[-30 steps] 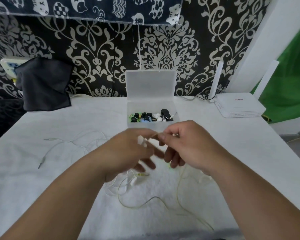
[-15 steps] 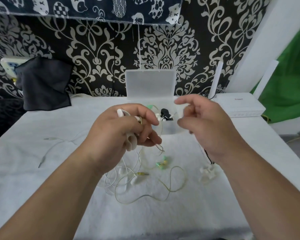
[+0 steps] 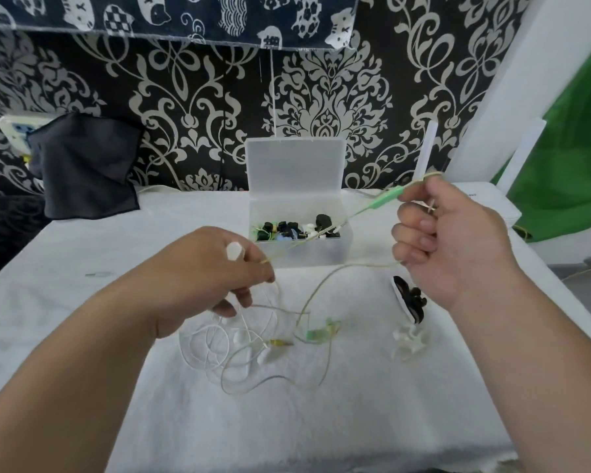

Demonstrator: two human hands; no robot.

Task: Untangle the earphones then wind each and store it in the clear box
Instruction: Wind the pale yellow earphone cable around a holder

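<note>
Far left, at the back of the white-covered table [image 3: 82, 254]: a dark cloth [image 3: 82, 165], draped against the patterned wall. Just in front, alone on the covering, a small jack plug [image 3: 98, 274].

Moving in: left hand [image 3: 212, 271], raised over the table, fingers curled, a white earbud [image 3: 234, 251] pinched up by the knuckles and the thin yellow-green cable [image 3: 362, 265] gripped at the fingertips.

Below and just right of that hand, flat on the covering: white earphone cable [image 3: 205, 349] in loose overlapping loops, crossed with loops of the yellow-green one. In the tangle, a yellow plug [image 3: 280, 343] and a pair of green earbuds [image 3: 321, 332].

Centre back: clear box [image 3: 301, 257], lid [image 3: 294, 165] standing open and upright, a jumble of black, white and blue pieces inside.

Pulled taut across the front of the box, rising from left hand to right: one run of the cable, with a green inline piece [image 3: 386, 196] near the top.

Right hand [image 3: 454, 244], held higher, fingers curled tight around that cable. A second run drooping from under the little finger down to the tangle.

Under the right wrist, on the covering: a black wound bundle [image 3: 410, 298], and nearer, just apart from it, a clear-white bundle [image 3: 408, 341]. Hard to tell what either is.

Far right, behind the hand: white router [image 3: 505, 206], upright antenna [image 3: 429, 148], then green fabric [image 3: 577, 148].
</note>
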